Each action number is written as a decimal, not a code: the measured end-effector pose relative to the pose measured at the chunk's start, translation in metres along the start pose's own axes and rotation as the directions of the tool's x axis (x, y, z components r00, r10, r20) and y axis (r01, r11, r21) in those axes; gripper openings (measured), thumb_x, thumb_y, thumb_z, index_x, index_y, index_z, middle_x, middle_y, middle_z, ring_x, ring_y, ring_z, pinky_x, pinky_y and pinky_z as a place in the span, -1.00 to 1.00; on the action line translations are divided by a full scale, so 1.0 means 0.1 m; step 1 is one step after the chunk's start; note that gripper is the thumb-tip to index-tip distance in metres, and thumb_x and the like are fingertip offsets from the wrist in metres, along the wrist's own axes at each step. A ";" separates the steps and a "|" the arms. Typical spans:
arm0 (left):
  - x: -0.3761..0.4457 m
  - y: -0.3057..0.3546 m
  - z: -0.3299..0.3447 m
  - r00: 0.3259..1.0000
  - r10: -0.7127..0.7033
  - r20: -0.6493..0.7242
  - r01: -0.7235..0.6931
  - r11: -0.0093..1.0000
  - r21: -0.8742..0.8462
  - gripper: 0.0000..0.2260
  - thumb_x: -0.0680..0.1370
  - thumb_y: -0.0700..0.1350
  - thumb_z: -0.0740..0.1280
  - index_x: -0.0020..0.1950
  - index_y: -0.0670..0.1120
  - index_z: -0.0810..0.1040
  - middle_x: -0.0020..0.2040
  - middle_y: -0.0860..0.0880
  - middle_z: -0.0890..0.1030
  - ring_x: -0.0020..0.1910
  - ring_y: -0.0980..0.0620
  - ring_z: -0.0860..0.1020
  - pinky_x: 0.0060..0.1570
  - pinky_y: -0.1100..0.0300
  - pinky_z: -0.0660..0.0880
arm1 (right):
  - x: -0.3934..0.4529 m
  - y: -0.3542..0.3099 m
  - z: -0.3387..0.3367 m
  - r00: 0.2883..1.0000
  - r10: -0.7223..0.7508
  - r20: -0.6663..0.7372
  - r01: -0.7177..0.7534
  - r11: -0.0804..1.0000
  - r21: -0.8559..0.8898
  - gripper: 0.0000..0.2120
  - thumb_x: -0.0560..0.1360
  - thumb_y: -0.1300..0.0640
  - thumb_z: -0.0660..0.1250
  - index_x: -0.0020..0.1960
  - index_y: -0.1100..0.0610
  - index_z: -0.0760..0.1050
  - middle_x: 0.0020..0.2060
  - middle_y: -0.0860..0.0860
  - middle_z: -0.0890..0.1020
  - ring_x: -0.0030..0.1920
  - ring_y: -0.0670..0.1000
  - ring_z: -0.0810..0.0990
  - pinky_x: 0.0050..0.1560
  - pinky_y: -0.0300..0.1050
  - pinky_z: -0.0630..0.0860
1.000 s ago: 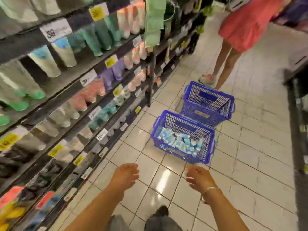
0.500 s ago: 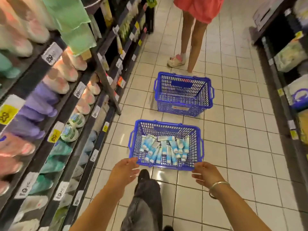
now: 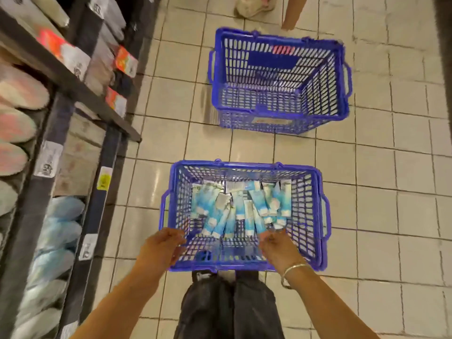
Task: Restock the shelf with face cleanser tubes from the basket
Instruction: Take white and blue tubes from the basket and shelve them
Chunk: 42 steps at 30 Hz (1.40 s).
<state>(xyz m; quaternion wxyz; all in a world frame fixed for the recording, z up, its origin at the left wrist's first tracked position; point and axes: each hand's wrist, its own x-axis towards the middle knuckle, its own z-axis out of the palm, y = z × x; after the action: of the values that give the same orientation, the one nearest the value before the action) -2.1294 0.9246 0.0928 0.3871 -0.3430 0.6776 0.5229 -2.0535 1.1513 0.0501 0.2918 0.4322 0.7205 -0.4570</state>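
I was looking down a shop aisle. Dark shelving [image 3: 73,89] ran along the left, stocked with rows of tubes and fronted by price tags [image 3: 48,159], one of them yellow [image 3: 104,178]. Two blue plastic shopping baskets [image 3: 281,123] stood on the pale tiled floor [image 3: 391,192], the nearer one [image 3: 244,266] holding blue-and-white tubes [image 3: 244,206]. Another person's feet [image 3: 254,7] showed further along the aisle.
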 end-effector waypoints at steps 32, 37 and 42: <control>3.52 -1.29 1.15 0.951 0.246 -0.188 -0.039 0.696 0.717 -0.49 0.44 0.07 0.38 0.28 -0.17 0.40 0.20 -0.23 0.43 0.20 -0.22 0.41 0.21 0.00 0.38 | 2.66 1.32 1.86 0.974 0.167 0.154 -0.222 0.842 0.491 -0.58 0.46 0.19 0.37 0.28 0.21 0.38 0.06 0.03 0.53 0.03 -0.05 0.49 -0.21 -0.50 0.45; 3.41 -1.26 1.14 0.976 0.149 -0.159 -0.049 0.861 0.507 -0.60 0.37 -0.03 0.42 0.13 -0.11 0.39 -0.05 0.01 0.49 -0.17 0.05 0.51 -0.28 0.26 0.42 | 2.65 1.29 1.85 0.970 0.183 0.160 -0.240 0.832 0.501 -0.78 0.48 0.14 0.35 0.10 0.16 0.49 -0.01 0.08 0.59 -0.04 0.03 0.55 -0.01 -0.17 0.55; 3.08 -1.24 1.02 0.996 -0.017 -0.089 0.035 0.976 0.215 -0.73 0.41 -0.20 0.40 0.03 -0.13 0.39 -0.24 -0.12 0.56 -0.46 0.03 0.51 -0.53 0.26 0.48 | 2.48 1.22 1.73 0.967 0.190 0.169 -0.253 0.784 0.566 -0.86 0.46 0.08 0.37 0.01 0.05 0.51 -0.06 0.08 0.60 0.03 0.13 0.55 0.22 0.19 0.45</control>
<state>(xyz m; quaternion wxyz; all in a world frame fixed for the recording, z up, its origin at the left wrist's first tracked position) -2.1481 0.9783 -0.2497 0.3993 -0.3299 0.7420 0.4256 -2.0539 1.1079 -0.2729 0.2333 0.5583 0.4738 -0.6398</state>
